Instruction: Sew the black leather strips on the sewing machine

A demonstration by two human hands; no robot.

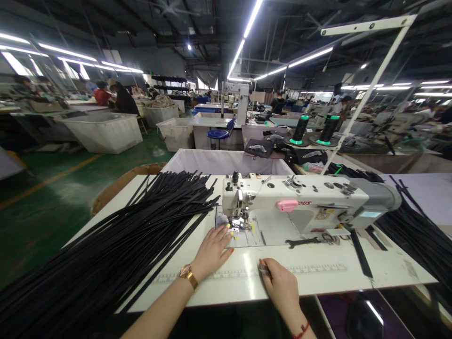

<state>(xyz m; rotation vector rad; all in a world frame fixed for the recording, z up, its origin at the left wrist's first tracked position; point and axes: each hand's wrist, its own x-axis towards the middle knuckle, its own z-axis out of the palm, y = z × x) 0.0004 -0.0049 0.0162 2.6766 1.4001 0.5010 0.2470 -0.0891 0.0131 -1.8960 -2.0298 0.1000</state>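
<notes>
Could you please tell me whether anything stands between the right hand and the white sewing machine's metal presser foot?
Nothing visible does: flat white tabletop and silvery metal plate lie between the right hand and presser foot; the left hand is left of that path.

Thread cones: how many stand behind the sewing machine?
2: the left cone and, nearer the white pole, the right cone. More may be hidden.

sewing workshop, factory-sized hall: industrial sewing machine on white worktable; two black thread cones; heaped black strips; large bins; long strip lights; green floor; several people in background.
</notes>
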